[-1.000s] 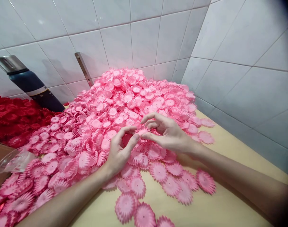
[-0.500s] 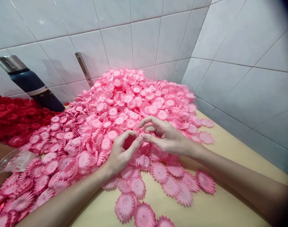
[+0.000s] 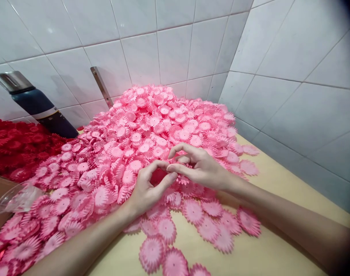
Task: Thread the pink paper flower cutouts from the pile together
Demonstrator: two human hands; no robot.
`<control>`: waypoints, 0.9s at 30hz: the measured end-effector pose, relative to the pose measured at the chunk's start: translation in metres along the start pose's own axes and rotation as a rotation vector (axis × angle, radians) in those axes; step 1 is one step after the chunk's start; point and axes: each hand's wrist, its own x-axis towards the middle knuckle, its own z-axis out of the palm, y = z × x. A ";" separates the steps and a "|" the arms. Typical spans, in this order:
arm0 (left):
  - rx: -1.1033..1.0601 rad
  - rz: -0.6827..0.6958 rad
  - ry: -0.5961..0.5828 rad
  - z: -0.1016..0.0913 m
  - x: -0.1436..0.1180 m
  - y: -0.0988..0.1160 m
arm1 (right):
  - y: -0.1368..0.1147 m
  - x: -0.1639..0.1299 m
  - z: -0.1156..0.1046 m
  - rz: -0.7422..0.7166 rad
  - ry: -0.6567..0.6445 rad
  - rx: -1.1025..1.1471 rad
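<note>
The left hand (image 3: 148, 189) and the right hand (image 3: 202, 166) meet over the near slope of a big heap of pink paper flowers (image 3: 152, 130). The left one is curled, thumb and forefinger bent round into a ring, and inside that ring sits a darker pink flower (image 3: 158, 177), pinched between them. The right hand comes in from three o'clock with its fingers loosely bent; its forefinger tip (image 3: 169, 168) lies against the left forefinger, right at the edge of that flower. Whether the right hand has hold of the flower or only touches it I cannot tell, the fingers cover the spot.

Just under the right hand's palm, a frilled pink piece (image 3: 184, 180) pokes out. Toward six o'clock the heap thins into single flowers (image 3: 152, 251) lying flat on the yellowish bench (image 3: 264, 253), some overlapping, others a little apart. Both forearms run in from the near edge, the left one lying over the loose flowers at seven o'clock.

At nine o'clock a clear plastic cup (image 3: 15, 197) lies on its side against the heap. Beyond it, at ten o'clock, is a pile of red flowers (image 3: 17, 149), and behind that stands a dark blue flask (image 3: 40, 111) with a steel cap, tilted in this view. A metal strip (image 3: 102, 87) leans on the white tiled wall (image 3: 175, 46) at eleven o'clock, its foot sunk in the pink heap.
</note>
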 end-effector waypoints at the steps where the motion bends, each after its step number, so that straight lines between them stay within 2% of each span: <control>1: -0.002 0.005 -0.001 0.000 0.000 0.000 | 0.000 0.000 -0.001 0.018 -0.006 0.011; 4: 0.022 0.021 -0.049 0.001 0.000 0.000 | 0.001 -0.001 -0.002 0.029 -0.015 0.032; 6: 0.036 0.008 -0.030 0.000 0.000 0.000 | 0.002 0.000 -0.001 0.017 -0.002 0.059; 10: -0.039 -0.033 0.155 0.001 -0.002 -0.003 | 0.005 0.002 -0.002 0.014 0.114 0.169; 14: -0.166 -0.082 0.363 0.000 0.000 -0.010 | 0.008 0.005 -0.011 0.011 0.330 0.114; 17: -0.151 -0.110 0.375 -0.001 0.002 -0.013 | 0.009 0.007 -0.017 -0.025 0.426 0.022; 23: -0.126 -0.119 0.336 -0.001 0.002 -0.015 | 0.011 0.007 -0.014 -0.093 0.348 -0.026; 27: -0.117 -0.135 0.329 -0.001 0.003 -0.015 | 0.009 0.006 -0.009 -0.082 0.280 -0.034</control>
